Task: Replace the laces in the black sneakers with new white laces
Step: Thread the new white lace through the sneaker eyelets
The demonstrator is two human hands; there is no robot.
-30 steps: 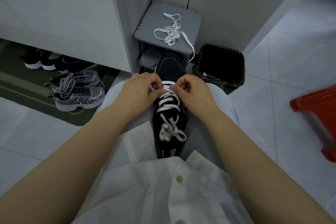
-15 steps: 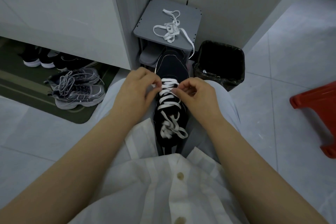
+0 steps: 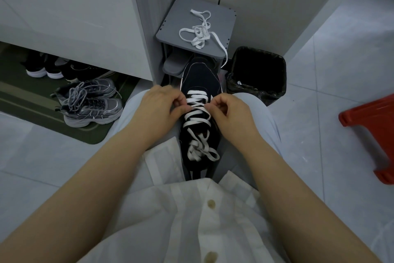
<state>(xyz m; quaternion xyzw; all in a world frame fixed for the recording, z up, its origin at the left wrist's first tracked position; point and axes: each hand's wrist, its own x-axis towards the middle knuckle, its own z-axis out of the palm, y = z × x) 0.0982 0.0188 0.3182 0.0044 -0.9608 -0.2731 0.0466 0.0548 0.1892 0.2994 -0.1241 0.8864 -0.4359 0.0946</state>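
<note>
Both forearms converge over the lap, left hand (image 3: 161, 106) and right hand (image 3: 231, 111) each pinching the flat white lace (image 3: 197, 111) crossing the black fabric sneaker (image 3: 200, 83).

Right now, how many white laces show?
2: a threaded lace in the black sneaker, pinched by left hand and right hand; a loose lace on the grey stand.

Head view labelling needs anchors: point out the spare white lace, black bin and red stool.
spare white lace (image 3: 198, 35), head view, tangled middle.
black bin (image 3: 282, 70), head view, right rim.
red stool (image 3: 372, 112), head view, seat top.
</note>
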